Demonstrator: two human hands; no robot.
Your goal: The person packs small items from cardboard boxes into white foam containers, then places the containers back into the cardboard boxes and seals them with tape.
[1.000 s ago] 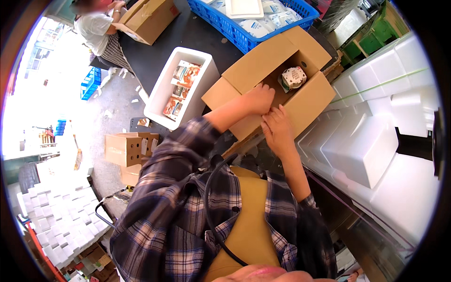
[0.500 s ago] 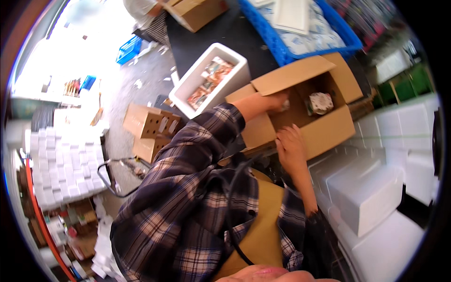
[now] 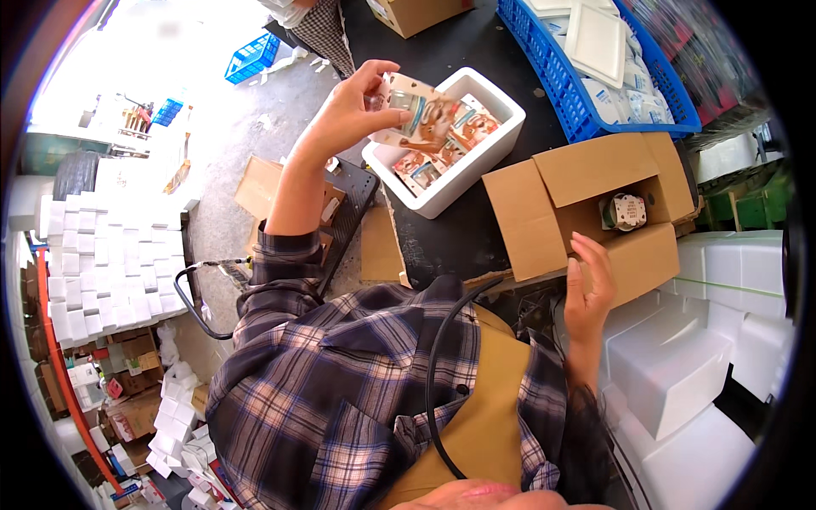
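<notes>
My left hand (image 3: 353, 115) is closed on a small patterned packet (image 3: 421, 110) with cream, brown and clear parts, holding it up tilted over the white foam box (image 3: 474, 174). Inside that box lie several similar printed packets (image 3: 463, 132). My right hand (image 3: 589, 285) is raised with its fingers apart, in front of the open cardboard box (image 3: 529, 223); whether it touches the flap I cannot tell. A single item with a white patterned top (image 3: 627, 211) sits at the far right inside the cardboard box.
A blue basket (image 3: 586, 115) of white packs and pale lids stands at the back right. White foam boxes (image 3: 659, 365) are stacked to my right. Another carton (image 3: 416, 13) and a person's checked clothing (image 3: 321, 38) are at the far edge. A black cable (image 3: 425, 357) hangs across my front.
My left hand has left the cardboard box and now holds a packet over the foam box. My right hand has lifted with fingers spread. The whole view has shifted.
</notes>
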